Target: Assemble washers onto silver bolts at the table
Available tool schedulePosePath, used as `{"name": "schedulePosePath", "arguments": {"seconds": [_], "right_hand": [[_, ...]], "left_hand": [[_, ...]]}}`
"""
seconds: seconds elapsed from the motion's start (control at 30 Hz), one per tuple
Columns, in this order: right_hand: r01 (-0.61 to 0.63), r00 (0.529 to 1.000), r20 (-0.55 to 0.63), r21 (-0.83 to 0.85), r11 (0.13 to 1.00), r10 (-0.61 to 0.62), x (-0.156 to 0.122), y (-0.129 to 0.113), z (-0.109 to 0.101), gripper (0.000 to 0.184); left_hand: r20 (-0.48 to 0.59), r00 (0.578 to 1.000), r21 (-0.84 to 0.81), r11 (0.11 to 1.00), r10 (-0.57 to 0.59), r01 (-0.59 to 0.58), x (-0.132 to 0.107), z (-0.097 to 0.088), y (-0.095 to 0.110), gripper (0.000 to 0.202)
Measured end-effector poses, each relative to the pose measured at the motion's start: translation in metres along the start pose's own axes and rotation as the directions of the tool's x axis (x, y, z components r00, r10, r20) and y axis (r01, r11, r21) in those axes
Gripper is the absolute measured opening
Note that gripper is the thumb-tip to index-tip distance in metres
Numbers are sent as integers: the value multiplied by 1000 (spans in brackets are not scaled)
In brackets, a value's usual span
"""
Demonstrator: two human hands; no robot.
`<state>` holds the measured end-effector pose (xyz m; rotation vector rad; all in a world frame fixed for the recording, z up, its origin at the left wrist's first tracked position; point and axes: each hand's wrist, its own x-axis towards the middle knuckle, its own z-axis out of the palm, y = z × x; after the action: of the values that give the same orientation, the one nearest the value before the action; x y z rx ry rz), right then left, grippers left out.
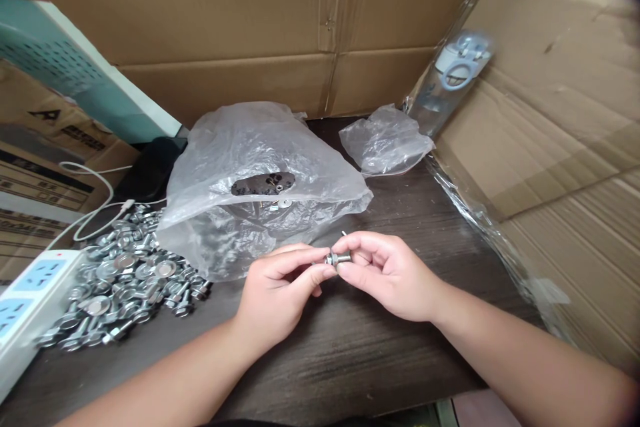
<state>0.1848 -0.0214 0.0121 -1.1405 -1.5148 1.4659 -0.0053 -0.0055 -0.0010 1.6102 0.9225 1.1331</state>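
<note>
Above the dark wooden table (360, 360), both my hands meet around one small metal bolt (341, 258), which lies roughly level. My left hand (285, 287) pinches its left end, where a nut or washer seems to sit, between thumb and fingers. At the other end, my right hand (390, 273) is closed on the shank with thumb and fingertips. A thin metal tip also shows above the right fingers; what it belongs to is hidden. Just behind the hands spreads a clear plastic bag (260, 140) with small metal parts visible through its opening.
A heap of bolts (140, 273) with washers lies at the left, beside a white power strip (40, 287) and a white cable (95, 213). A smaller plastic bag (385, 140) and a water bottle (453, 80) stand at the back right. Cardboard walls (240, 7) enclose the table.
</note>
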Motion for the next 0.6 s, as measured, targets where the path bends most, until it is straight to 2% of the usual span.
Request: {"name": "schedulePosePath", "arguments": {"seconds": [0.17,0.3,0.43,0.53,0.6], "right_hand": [[-12,1000,7,5,1000,12,0,-1,1,21],[38,999,36,-95,995,-35,0,-2,-1,23],[106,994,49,-176,979,-99,2,-2,-3,33],[79,997,27,-145,986,-76,3,-2,-4,39],[60,998,18,-108,992,-59,3,-3,-3,36]], "left_hand": [[32,998,7,998,60,-61,1,0,2,14],[43,995,46,995,85,-87,2,1,4,12],[44,997,37,997,66,-67,3,2,4,11],[17,999,11,999,31,-32,2,2,3,13],[-4,1000,7,1000,3,-3,3,2,2,12]]}}
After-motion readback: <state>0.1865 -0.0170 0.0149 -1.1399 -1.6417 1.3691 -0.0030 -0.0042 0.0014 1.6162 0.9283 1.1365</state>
